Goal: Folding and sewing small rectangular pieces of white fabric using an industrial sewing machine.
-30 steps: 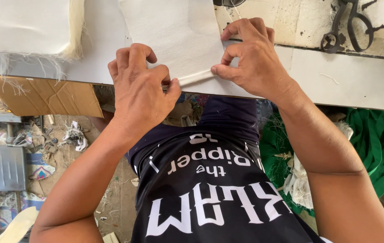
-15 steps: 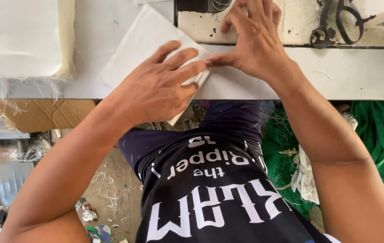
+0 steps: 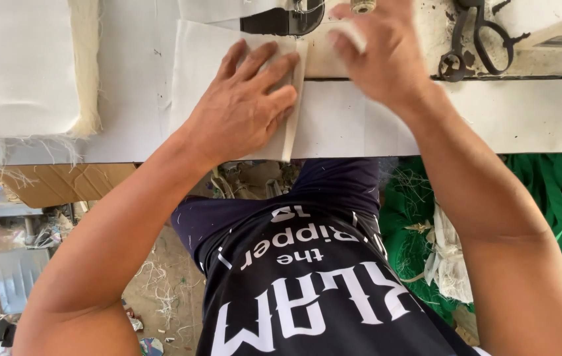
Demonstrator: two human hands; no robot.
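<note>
The white fabric piece [image 3: 192,72] lies flat on the white sewing table [image 3: 426,125], its near edge reaching the table's front rim and its far end running up under the dark machine part [image 3: 281,20] at the top of the view. Along its right side the cloth is folded over into a narrow strip that runs from the machine down to the table edge.

Your left hand [image 3: 244,105] rests palm down on the cloth, fingers spread and stretched toward the machine, pressing the fabric against the table. It grips nothing; the cloth sits under the palm and fingers, with the folded edge just beside your fingertips on the right. Bare cloth shows to the left of the hand and above it.

Your right hand [image 3: 383,56] is farther up and to the right, over the cream-coloured, worn machine bed [image 3: 426,39]. It is blurred. A bit of white material shows at its fingers, but you cannot tell whether they pinch it or only touch it, nor how far the fingers are closed.

To the right of that hand a pair of dark scissors [image 3: 475,39] lies on the machine bed, well apart from the cloth. At the far left of the table sits a stack of white fabric with a frayed cream edge [image 3: 24,66]. Below the table's edge, green fabric [image 3: 551,198] is heaped beside your right arm, and a piece of brown cardboard [image 3: 63,181] lies under the table on the left.
</note>
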